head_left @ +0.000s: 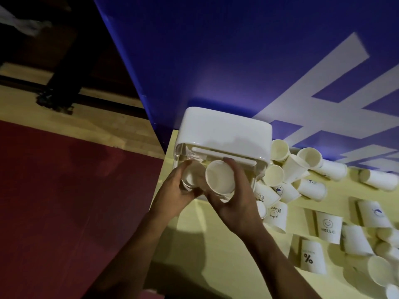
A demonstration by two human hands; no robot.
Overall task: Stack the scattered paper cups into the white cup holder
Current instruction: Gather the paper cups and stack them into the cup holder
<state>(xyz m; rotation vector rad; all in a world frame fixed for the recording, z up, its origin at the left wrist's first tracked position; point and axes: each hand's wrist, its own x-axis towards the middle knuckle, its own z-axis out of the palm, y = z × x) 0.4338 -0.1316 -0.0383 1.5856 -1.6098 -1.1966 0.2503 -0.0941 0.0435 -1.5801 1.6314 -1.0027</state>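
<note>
The white cup holder [224, 130] stands at the table's far left corner, its clear front facing me. My left hand [172, 190] grips a stack of white paper cups [192, 175] at the holder's left opening. My right hand [235, 197] grips another paper cup [220, 178], mouth towards me, in front of the holder's right side. Several scattered paper cups [306, 188] lie on their sides to the right of the holder. Some carry prints, such as a HELLO cup [329, 226] and a percent-sign cup [312, 256].
The pale yellow table [216, 244] ends at a left edge just beside the holder, with red and wooden floor [75, 190] below. A blue wall panel [237, 61] with white markings rises right behind the holder and the cups.
</note>
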